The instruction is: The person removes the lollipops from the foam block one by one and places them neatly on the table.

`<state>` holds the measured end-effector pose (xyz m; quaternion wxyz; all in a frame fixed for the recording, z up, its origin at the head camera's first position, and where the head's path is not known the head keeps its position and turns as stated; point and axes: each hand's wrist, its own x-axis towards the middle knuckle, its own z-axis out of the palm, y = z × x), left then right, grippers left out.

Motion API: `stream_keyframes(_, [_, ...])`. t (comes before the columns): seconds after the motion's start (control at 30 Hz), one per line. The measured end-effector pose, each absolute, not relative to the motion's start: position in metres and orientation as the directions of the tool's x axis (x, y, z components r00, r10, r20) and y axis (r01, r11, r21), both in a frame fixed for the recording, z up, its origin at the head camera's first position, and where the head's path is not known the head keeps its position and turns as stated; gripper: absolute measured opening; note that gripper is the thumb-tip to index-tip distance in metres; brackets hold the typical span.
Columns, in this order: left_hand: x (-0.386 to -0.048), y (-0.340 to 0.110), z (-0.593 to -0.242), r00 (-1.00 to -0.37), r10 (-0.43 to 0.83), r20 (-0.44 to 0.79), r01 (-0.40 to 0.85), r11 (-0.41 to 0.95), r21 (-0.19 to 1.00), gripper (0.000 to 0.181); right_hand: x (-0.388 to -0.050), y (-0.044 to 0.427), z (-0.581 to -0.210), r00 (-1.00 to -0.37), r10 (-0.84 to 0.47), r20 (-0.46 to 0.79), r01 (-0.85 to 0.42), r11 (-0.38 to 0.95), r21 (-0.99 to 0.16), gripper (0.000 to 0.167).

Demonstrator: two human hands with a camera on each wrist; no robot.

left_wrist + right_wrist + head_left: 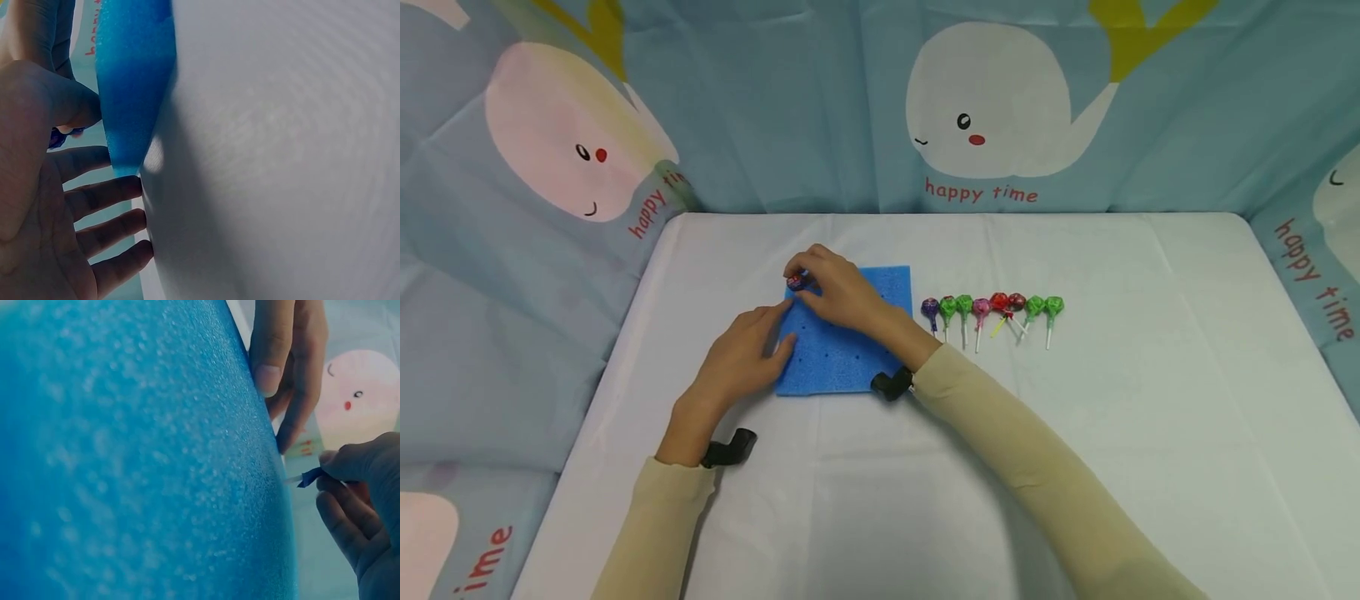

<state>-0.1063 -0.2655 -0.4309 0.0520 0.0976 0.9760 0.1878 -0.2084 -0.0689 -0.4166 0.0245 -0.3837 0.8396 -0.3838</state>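
Observation:
My right hand (844, 293) pinches a purple-wrapped lollipop (795, 283) over the far left corner of a blue foam block (831, 340). Up close in the right wrist view, thumb and fingers hold the wrapper (309, 478), and the white stick points down at the foam, its end at or in the surface; how deep I cannot tell. My left hand (739, 354), fingers extended, rests along the block's left edge, thumb near the top face. In the left wrist view, its fingers (103, 195) lie spread beside the foam. Small dark holes dot the foam.
Right of the block lies a row of several lollipops (981, 307) with purple, green, pink and red wrappers, some sticks crossing. White cloth (1150, 417) covers the table. A blue curtain (820, 108) printed with whales hangs behind and at the sides.

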Motion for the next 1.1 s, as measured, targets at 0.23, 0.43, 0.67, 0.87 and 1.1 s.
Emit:
stream_keyframes(0.23, [-0.106,-0.265,-0.431,-0.976,0.207,-0.062,0.17,0.913,0.371,0.062,-0.206,-0.068,-0.418,-0.734,-0.623,0.268,-0.601,0.414,-0.683,0.027])
stream_keyframes(0.43, [-0.106,-0.264,-0.431,-0.976,0.205,-0.071,0.165,0.915,0.369,0.062,-0.203,-0.067,-0.416,-0.74,-0.593,0.316,-0.608,0.391,-0.69,0.025])
stream_keyframes(0.67, [-0.105,-0.265,-0.428,-0.977,0.203,-0.071,0.164,0.918,0.362,0.062,-0.201,-0.066,-0.413,-0.746,-0.546,0.381,-0.615,0.348,-0.707,0.024])
stream_keyframes(0.87, [-0.105,-0.268,-0.427,-0.98,0.192,-0.055,0.162,0.924,0.346,0.062,-0.197,-0.06,-0.409,-0.735,-0.516,0.441,-0.643,0.322,-0.695,0.027])
stream_keyframes(1.1, [-0.104,-0.265,-0.43,-0.979,0.192,-0.062,0.161,0.928,0.336,0.063,-0.186,-0.029,-0.412,-0.77,-0.476,0.424,-0.611,0.359,-0.706,0.033])
